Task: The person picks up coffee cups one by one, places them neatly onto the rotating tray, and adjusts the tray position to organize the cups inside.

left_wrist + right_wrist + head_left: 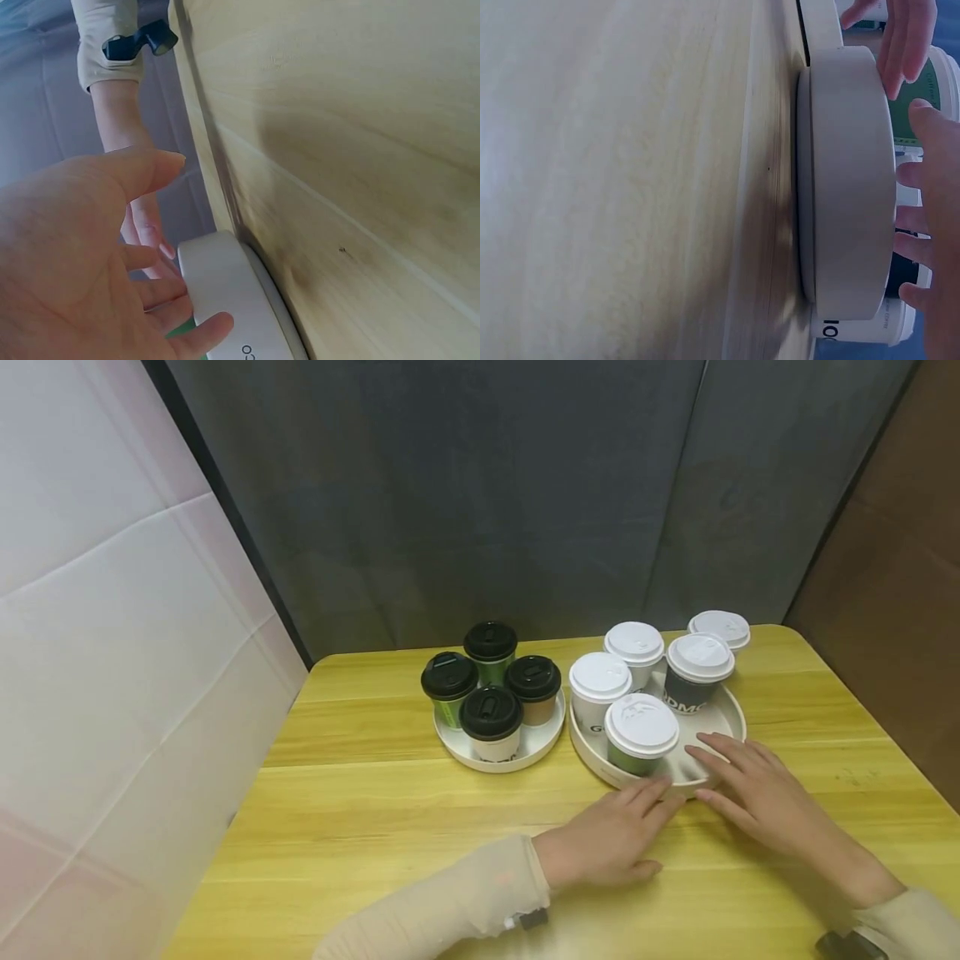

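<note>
A round white tray (588, 756) with a raised rim holds several paper cups with white lids, among them a green cup (641, 739) at the front and a dark cup (693, 677) farther back. My left hand (611, 835) is at the tray's front rim, its fingers extended and fingertips right at the edge near the green cup. Over the front right of the same rim, my right hand (765, 793) reaches with spread fingers. Neither hand grips a cup. In the right wrist view, the right fingers (922, 217) reach past the tray wall (851, 187).
Left of this tray, a smaller white round tray (468, 760) carries several cups with black lids. Another white-lidded cup (720, 627) stands at the back right, behind the dark cup. A dark grey curtain (450, 510) hangs behind the wooden table (360, 827).
</note>
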A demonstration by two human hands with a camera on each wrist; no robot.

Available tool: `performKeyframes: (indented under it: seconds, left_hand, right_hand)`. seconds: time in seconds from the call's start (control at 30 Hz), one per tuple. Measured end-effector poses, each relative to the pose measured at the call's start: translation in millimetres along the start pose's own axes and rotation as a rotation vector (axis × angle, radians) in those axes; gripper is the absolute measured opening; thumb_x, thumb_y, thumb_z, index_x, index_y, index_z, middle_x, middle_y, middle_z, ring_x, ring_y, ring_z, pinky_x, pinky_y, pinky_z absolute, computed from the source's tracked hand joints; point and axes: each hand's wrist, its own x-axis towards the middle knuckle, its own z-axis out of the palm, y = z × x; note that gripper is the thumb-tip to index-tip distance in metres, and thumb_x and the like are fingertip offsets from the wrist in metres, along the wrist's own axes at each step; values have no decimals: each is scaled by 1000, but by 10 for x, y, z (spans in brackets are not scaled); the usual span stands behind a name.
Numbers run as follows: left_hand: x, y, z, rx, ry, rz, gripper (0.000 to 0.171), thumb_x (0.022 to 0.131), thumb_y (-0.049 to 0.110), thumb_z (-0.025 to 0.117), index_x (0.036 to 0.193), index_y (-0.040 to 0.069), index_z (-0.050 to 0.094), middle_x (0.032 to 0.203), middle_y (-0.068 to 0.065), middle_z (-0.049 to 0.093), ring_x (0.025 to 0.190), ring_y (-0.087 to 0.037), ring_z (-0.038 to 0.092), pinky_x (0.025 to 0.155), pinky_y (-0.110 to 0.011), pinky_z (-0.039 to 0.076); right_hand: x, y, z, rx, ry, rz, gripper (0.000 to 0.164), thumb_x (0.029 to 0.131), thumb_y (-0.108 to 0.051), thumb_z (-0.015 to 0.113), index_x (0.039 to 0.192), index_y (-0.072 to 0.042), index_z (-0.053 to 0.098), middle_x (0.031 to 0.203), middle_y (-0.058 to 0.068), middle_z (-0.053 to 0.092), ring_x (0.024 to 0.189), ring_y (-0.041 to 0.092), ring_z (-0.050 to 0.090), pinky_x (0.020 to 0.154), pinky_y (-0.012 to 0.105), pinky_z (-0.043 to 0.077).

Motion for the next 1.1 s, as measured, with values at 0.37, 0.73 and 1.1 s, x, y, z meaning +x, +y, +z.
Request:
performKeyframes:
  seconds: [0.37,0.73,1.1]
  left_hand:
    - [-113,-150,-30,-42,-3,-29,86,93,51,60,158,14,19,162,-9,28,151,-23,28,120,-33,34]
    - [-206,-327,-56,-151,-60,-83,84,93,48,61,159,16,18,162,-6,27,152,-24,27,117,-39,39]
    - [-246,-458,-54,-144,-56,-130,85,92,48,64,158,14,22,160,-7,31,150,-25,32,116,-39,41]
  right_hand:
    - [12,-43,-16,12,-24,17,63,88,-32,72,146,-22,49,147,8,52,133,31,46,119,40,27]
    - [35,-101,-7,18,-57,28,64,87,-34,73,145,-23,49,146,10,52,131,33,47,108,52,37]
    - [41,-148,26,25,-30,-5,65,85,-32,75,144,-22,52,143,9,55,130,31,50,116,42,33]
